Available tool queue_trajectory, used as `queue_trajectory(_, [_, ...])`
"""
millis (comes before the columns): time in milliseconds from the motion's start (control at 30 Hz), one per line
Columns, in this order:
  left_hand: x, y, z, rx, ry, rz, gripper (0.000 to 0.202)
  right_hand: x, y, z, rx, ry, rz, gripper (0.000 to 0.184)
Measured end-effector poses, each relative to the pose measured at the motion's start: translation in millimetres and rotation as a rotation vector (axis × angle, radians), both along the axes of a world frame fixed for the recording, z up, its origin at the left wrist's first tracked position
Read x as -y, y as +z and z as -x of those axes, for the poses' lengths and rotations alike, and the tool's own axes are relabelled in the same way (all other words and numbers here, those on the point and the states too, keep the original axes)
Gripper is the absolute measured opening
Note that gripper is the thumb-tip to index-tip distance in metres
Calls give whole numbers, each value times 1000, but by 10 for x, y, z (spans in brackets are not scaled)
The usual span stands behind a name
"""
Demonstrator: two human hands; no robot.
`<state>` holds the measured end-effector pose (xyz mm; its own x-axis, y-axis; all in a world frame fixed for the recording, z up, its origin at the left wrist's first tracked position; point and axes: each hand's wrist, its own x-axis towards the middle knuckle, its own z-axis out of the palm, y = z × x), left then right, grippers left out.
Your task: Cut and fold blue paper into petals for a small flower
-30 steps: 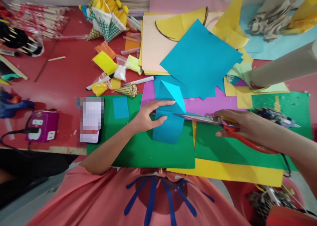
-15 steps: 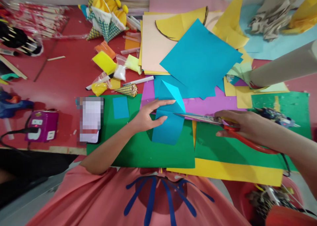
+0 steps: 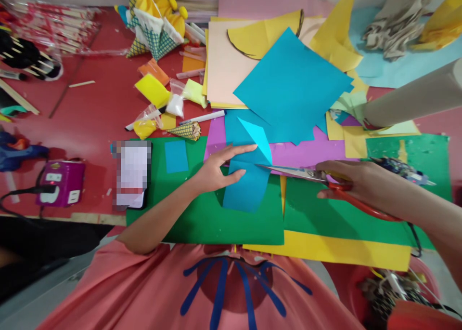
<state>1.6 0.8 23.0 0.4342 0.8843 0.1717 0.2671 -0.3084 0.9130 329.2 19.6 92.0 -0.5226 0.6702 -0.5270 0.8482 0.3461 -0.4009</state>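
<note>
A folded piece of blue paper [image 3: 242, 193] is held at its left side by my left hand [image 3: 215, 172]. The index finger and thumb lie spread over its face; the other fingers are hidden. My right hand [image 3: 355, 181] grips red-handled scissors [image 3: 296, 172]. Their blades point left, the tips inside a slit that runs into the paper from its right edge. Above the slit, one flap stands up and catches the light. Beneath the hands lies a green sheet [image 3: 224, 229], and a purple sheet [image 3: 306, 149] shows behind it.
A large blue sheet [image 3: 292, 79] lies on stacked paper at the back. Left of my hand are a small blue rectangle [image 3: 176, 156] and a phone [image 3: 133, 173]. A grey roll [image 3: 415, 94] reaches in from the right. Clay packets [image 3: 153, 90] and a purple power socket [image 3: 61, 184] stand leftward.
The scissors and my right hand have shifted very slightly to the right, and the blue paper has edged the same way. My left hand stays nearly in place.
</note>
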Motion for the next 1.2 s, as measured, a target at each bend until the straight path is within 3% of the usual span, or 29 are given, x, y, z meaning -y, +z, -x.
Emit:
queue_trajectory(167, [-3,-21,-1,20,10,-7,51,5,1,8,-22,23,3,50])
queue_trajectory(567, [39,-22,-16,0,-16,29,51,32,22,116,-55,20,75,47])
queue_trajectory(1200, [53,-10,-41,-13,-14,68,50,34,-2,91,-32,42,39,52])
